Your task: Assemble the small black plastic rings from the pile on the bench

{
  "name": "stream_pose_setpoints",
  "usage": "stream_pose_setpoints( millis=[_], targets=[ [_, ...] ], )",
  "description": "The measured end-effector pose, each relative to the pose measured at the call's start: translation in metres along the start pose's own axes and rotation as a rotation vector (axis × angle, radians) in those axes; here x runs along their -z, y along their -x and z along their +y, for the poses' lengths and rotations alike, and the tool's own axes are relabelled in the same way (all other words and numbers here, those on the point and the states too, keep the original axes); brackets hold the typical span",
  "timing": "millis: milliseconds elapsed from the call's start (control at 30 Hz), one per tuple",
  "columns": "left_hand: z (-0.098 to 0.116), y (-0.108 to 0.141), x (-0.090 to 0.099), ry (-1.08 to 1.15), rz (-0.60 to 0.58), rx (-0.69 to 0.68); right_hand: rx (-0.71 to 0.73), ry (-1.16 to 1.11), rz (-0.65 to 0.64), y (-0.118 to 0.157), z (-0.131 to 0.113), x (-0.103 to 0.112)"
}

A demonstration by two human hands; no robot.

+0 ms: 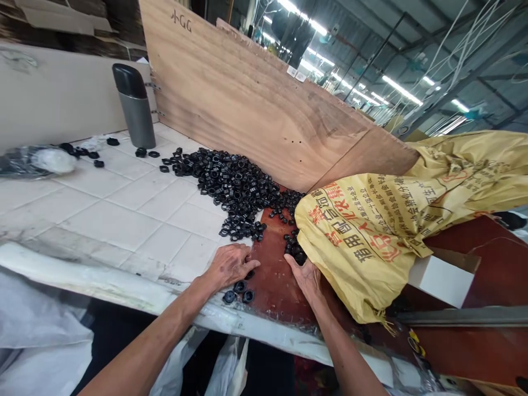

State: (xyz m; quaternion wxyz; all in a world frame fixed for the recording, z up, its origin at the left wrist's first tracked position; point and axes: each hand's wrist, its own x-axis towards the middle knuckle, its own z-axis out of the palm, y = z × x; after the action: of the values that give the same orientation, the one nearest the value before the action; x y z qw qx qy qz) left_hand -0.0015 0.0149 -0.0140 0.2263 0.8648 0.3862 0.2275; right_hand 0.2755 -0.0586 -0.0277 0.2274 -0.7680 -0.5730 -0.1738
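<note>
My left hand (231,265) rests low over the tabletop, thumb held apart from the other fingers, just in front of a heap of small black plastic rings (239,184). Close below it lie a few black round caps (240,286). My right hand (306,275) is at the mouth of a yellow woven sack (355,242) with printed characters; its thumb shows beside some black pieces (293,246), while its other fingers are mostly hidden at the sack's edge. It appears closed on that edge. More black pieces lie on the red-brown surface (270,275) between my hands.
Behind the heap stands a tall wooden board (247,99). A grey bottle with a black lid (135,107) stands at the back left, near a clear plastic bag (41,161) and scattered black rings. To the right is a white box (445,278). The padded front edge (103,286) runs before me.
</note>
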Motion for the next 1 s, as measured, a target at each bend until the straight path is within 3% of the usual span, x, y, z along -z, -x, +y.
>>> stream_pose_setpoints(
  millis=[167,300,367,467,567,733,1000],
  targets=[
    [0.002,0.002,0.002,0.034,0.014,-0.006,-0.009,-0.055,-0.035,-0.007,-0.032,-0.019],
    [0.002,0.002,0.000,0.085,0.057,0.082,0.034,-0.064,-0.021,-0.012,-0.044,-0.028],
    [0.001,0.001,0.000,0.067,0.187,0.197,0.076,-0.094,-0.034,-0.014,-0.047,-0.030],
    [-0.006,0.000,0.001,-0.032,0.510,0.360,0.152,-0.166,-0.059,-0.019,-0.054,-0.033],
    [-0.017,-0.004,-0.001,-0.119,0.673,0.328,0.233,-0.219,-0.069,-0.027,-0.062,-0.040],
    [-0.029,-0.011,-0.011,-0.177,0.563,0.259,0.278,-0.283,-0.104,-0.039,-0.068,-0.048],
    [-0.029,-0.014,-0.014,-0.189,0.434,0.256,0.224,-0.325,-0.076,-0.032,-0.068,-0.030]
  ],
)
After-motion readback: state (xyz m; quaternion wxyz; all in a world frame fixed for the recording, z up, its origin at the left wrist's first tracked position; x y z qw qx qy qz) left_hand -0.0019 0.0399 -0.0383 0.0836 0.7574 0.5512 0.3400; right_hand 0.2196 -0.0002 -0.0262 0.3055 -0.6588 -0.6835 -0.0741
